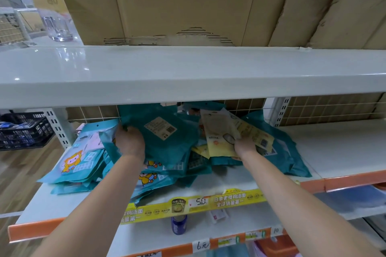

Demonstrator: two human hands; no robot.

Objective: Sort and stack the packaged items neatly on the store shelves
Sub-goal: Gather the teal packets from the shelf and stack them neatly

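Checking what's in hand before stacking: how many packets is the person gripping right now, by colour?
Teal packet, held by the left hand: 1
Yellow packets, held by the right hand: at least 2; overlap hides any more
Total: at least 3

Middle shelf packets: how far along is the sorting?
Done: a flat stack of teal cartoon-print packets at the shelf's left. In hand: left hand grips a teal foil packet; right hand holds pale yellow packets. Left: the jumbled mixed heap between them.
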